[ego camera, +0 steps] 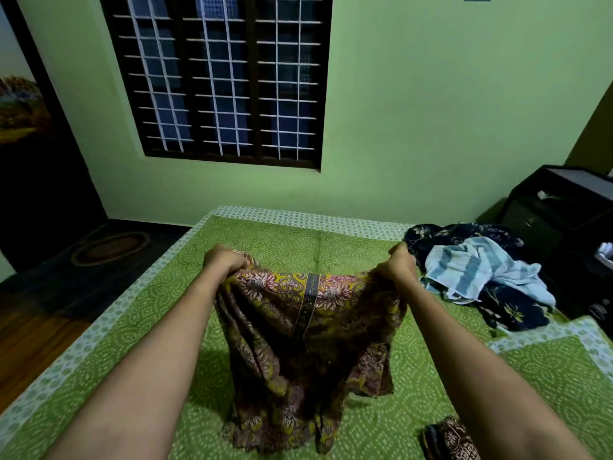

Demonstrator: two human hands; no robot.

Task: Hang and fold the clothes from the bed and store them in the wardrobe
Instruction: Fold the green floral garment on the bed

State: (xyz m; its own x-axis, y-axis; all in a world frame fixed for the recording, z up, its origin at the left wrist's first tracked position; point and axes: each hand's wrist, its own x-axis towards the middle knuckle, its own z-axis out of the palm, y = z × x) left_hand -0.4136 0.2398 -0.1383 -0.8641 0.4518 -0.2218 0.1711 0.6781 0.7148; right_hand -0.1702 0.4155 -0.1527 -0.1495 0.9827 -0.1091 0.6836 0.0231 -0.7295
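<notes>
A single wide-angle camera worn on the person's head looks forward and down from close above a bed (272, 234) with a green patterned cover. Both bare forearms reach away from the lens into the middle of the view. Beyond the bed, it faces a green wall (431, 111) with a barred window (219, 78).

Fingertips of the left hand (223, 260) and right hand (399, 264) are buried in the garment (308, 343) they hold. A dark printed cloth (447, 438) below the right forearm is cut off by the bottom edge. Items in the cabinet (560, 200), beyond the right hand, are too dim to identify.
</notes>
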